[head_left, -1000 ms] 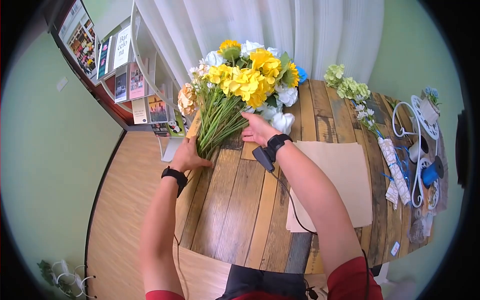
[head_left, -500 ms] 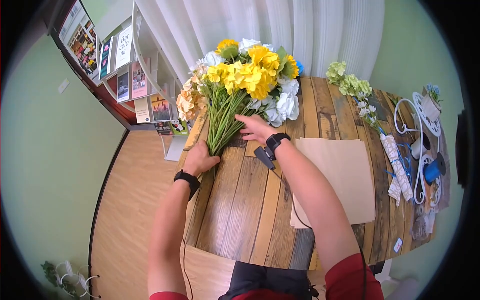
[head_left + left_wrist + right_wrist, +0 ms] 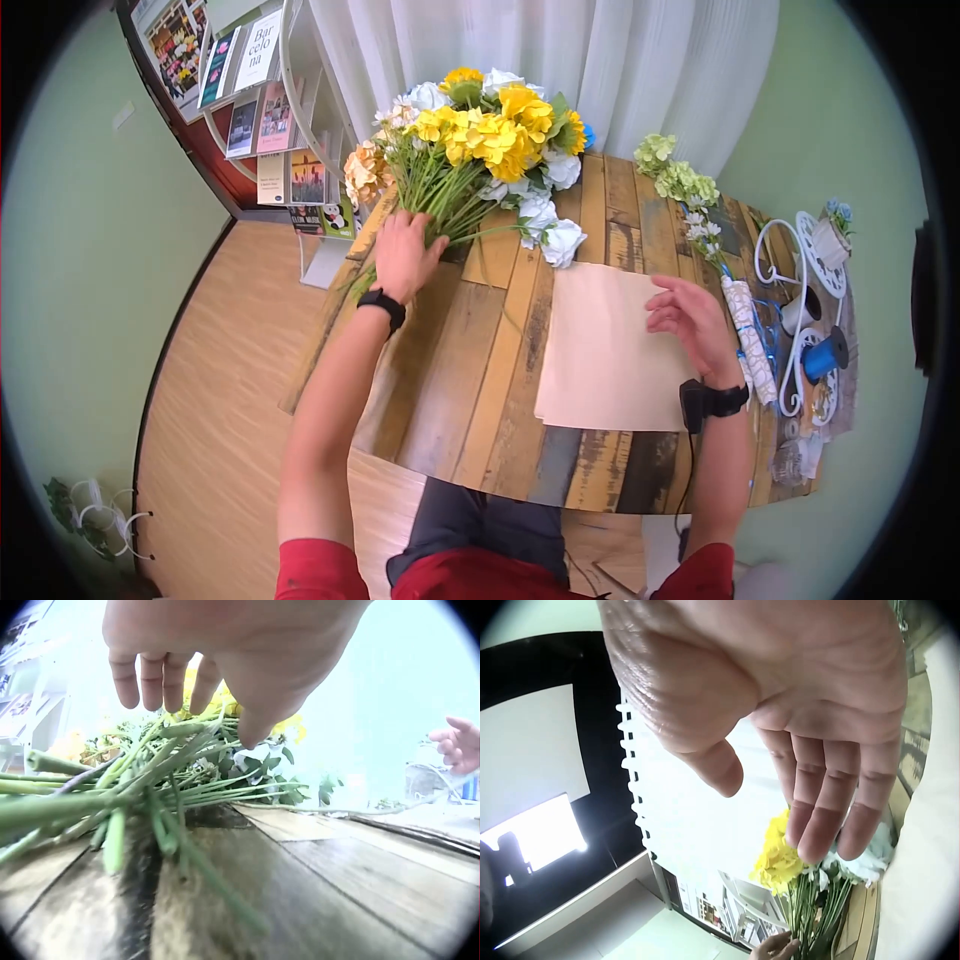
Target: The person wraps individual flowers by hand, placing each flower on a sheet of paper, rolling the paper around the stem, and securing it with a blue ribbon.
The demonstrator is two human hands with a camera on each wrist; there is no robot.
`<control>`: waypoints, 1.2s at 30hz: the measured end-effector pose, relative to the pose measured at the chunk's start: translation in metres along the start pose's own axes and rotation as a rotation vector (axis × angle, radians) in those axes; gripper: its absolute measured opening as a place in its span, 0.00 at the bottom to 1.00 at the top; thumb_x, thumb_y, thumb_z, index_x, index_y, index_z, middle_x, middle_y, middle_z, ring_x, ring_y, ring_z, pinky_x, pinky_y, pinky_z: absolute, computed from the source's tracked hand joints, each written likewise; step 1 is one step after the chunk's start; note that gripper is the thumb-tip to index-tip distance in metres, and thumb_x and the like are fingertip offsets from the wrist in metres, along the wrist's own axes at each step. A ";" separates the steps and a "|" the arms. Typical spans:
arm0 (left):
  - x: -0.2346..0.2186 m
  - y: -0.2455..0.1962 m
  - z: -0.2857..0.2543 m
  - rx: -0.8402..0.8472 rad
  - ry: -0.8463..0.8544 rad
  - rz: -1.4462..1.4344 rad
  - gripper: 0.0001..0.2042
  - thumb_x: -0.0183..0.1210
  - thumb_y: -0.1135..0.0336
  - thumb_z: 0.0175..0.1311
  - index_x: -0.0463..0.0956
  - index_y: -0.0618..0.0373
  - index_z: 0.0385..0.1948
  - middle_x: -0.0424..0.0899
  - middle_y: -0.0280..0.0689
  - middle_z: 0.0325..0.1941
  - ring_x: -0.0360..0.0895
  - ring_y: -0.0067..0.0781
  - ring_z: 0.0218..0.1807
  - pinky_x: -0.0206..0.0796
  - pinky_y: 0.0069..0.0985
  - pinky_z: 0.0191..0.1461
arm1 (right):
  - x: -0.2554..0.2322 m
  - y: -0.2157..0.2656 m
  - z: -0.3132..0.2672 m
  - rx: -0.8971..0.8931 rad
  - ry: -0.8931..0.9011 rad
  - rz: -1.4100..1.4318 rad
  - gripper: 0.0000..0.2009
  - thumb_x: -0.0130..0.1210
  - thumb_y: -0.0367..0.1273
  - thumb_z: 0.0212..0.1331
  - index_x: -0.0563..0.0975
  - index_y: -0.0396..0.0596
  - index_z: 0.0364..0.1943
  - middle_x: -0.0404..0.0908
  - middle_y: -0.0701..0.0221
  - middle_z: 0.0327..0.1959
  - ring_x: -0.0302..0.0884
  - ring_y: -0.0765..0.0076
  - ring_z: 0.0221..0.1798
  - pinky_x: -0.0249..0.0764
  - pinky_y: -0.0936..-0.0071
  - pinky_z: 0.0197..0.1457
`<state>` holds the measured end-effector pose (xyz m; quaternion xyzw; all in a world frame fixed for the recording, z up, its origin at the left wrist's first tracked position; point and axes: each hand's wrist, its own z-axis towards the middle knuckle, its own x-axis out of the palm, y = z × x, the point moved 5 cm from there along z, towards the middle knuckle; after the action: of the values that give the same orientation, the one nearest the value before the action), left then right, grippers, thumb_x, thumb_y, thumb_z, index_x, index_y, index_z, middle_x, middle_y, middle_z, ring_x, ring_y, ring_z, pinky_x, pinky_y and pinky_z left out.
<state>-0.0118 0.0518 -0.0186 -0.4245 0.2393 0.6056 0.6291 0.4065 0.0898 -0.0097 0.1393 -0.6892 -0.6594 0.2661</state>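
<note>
A big bunch of flowers lies at the far left of the wooden table, with yellow blooms point(image 3: 490, 140), white roses point(image 3: 562, 243) and peach blooms point(image 3: 366, 172). Its green stems point(image 3: 455, 195) point toward the near left. My left hand point(image 3: 400, 255) rests over the stems, fingers reaching down across them; in the left wrist view the cut stem ends point(image 3: 114, 840) splay below the palm. Well to the right, my right hand point(image 3: 695, 322) hovers above the right side of the brown paper sheets point(image 3: 605, 350), its fingers loosely bent around nothing.
A patterned paper-wrapped bundle point(image 3: 748, 335) with green hydrangeas point(image 3: 685, 182) lies at the right. Beside it are a white metal stand point(image 3: 790, 260) and a blue ribbon spool point(image 3: 826, 355). Behind the table hangs a white curtain point(image 3: 640, 80); a book rack point(image 3: 285, 140) stands left.
My right hand has left the bouquet and moved right, over the paper. My left hand has shifted from the stems' near left side to on top of them. The head view has shifted slightly.
</note>
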 end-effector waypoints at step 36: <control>0.055 -0.280 -0.098 -0.244 0.961 -1.074 0.07 0.57 0.69 0.68 0.74 0.63 0.38 0.84 0.37 0.30 0.79 0.20 0.26 0.72 0.19 0.27 | -0.069 -0.043 -0.083 -0.120 -0.026 -1.181 0.28 0.60 0.40 0.57 0.72 0.48 0.62 0.67 0.49 0.66 0.62 0.44 0.69 0.58 0.58 0.71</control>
<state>0.2876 0.0285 -0.0465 -0.7694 0.1785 -0.0170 0.6131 0.5024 0.0538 -0.0657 0.4758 -0.4596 -0.7354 -0.1469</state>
